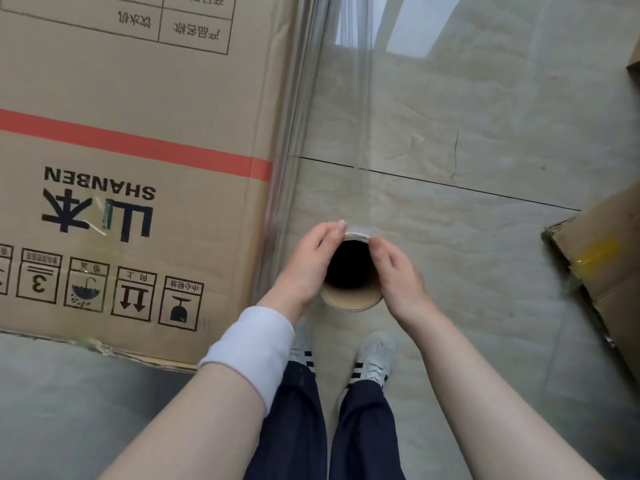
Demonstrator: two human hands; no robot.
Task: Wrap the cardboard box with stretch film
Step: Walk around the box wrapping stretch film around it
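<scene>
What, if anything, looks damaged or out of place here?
The large brown printed cardboard box has a frayed, crushed edge nearest the person. The smaller brown cardboard box at right shows a ragged corner.

1. The glossy beige tiled floor (485, 109) lies under me, crossed by a dark grout line (450, 187).
2. A torn spare carton (609, 237) sits at the right edge, with a yellow tape patch (594, 259) on it.
3. My white striped sneakers (374, 356) stand below dark blue trousers (363, 431).
</scene>
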